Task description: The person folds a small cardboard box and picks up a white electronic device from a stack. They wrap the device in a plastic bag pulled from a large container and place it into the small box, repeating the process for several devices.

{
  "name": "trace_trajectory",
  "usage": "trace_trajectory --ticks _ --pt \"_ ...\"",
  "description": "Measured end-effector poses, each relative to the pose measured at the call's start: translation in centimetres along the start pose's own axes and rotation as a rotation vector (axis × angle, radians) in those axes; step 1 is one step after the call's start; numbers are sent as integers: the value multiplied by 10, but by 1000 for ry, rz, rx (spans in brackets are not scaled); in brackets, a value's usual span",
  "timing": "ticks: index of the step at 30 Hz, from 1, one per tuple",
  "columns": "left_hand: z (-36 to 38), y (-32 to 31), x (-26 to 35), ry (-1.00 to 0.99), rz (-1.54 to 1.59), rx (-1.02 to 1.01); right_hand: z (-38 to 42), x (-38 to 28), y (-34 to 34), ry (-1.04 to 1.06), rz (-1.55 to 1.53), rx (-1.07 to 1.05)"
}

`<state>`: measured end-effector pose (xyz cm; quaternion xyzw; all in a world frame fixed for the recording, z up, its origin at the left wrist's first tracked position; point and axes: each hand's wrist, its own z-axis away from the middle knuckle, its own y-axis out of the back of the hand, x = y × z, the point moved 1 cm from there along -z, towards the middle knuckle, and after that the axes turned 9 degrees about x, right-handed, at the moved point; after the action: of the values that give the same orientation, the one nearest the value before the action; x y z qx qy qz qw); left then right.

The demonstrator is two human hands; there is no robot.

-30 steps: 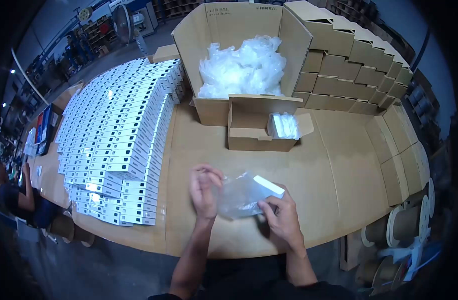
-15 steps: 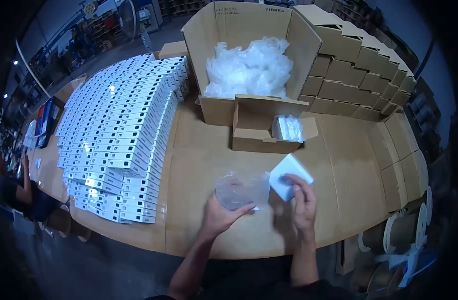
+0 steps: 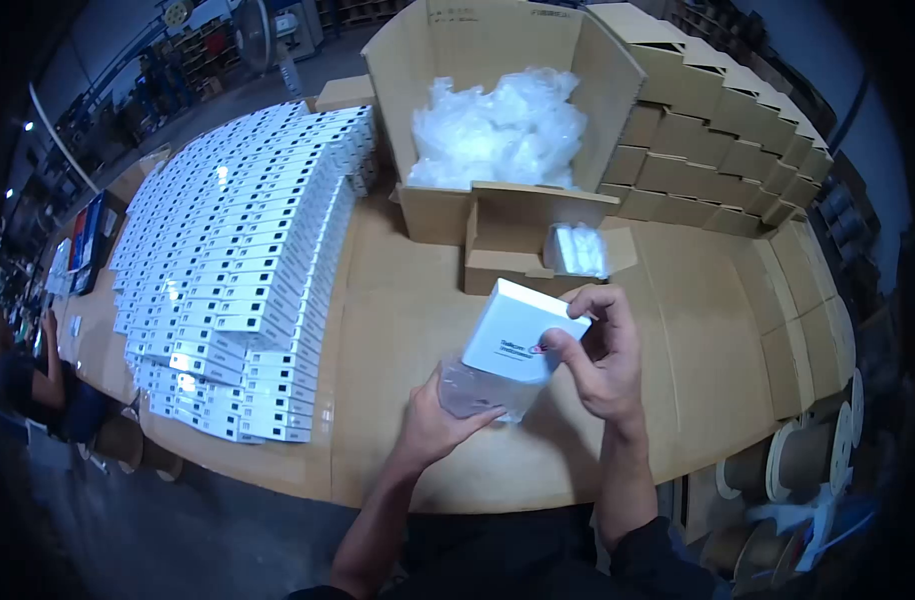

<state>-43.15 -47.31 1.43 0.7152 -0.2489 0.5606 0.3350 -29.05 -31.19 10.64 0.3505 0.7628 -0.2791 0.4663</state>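
White box (image 3: 508, 328): "Telkom Indonesia". Large carton (image 3: 518, 45): lettering blurred.

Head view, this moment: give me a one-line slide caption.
Right hand holding a white box at a clear plastic bag in the left hand.

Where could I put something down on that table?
The brown table is bare between the right hand and the brown cardboard cartons along its right edge, and between the left hand and the stacked white rectangular boxes. It's crowded left, under those boxes, and behind, around the large open brown cardboard box.
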Motion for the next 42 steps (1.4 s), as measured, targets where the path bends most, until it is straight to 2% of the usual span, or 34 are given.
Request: trace_trajectory --ticks 3,6,11,13,14,16,19,20,23,24,28,30,33,37,42 --pt "-2 3 -6 -5 3 -47 -8 3 3 119 158 -77" --pt "-3 2 -3 27 -43 -69 -12 0 -5 10 175 -122" --pt "5 -8 -17 179 530 -55 -16 25 -11 -4 280 -95" --pt "6 -9 -26 271 787 -39 -15 30 -10 -86 293 -134" --pt "7 -7 -29 300 670 -58 -14 32 -10 -138 275 -148" --pt "6 -13 -35 332 718 25 -10 41 -8 -232 195 -135" --pt "6 -16 -34 330 812 106 9 57 -4 -362 -103 77" --pt "6 -16 -32 322 845 126 19 60 -1 -459 -143 83" --pt "2 -14 -29 266 793 77 50 84 2 -566 -305 43" --pt "1 -13 -32 251 729 72 54 85 -1 -598 -386 102" --pt "-5 -11 -28 150 488 68 59 82 -6 -483 -283 204" --pt "-7 -8 -14 67 297 98 60 81 -4 -444 -212 174" --pt "-9 -6 -11 -98 251 73 59 79 -4 -390 -264 148" --pt "-9 -3 -16 -160 203 84 60 79 -4 -376 -303 109" --pt "-8 -15 -10 82 539 156 55 73 -11 -397 -493 133"
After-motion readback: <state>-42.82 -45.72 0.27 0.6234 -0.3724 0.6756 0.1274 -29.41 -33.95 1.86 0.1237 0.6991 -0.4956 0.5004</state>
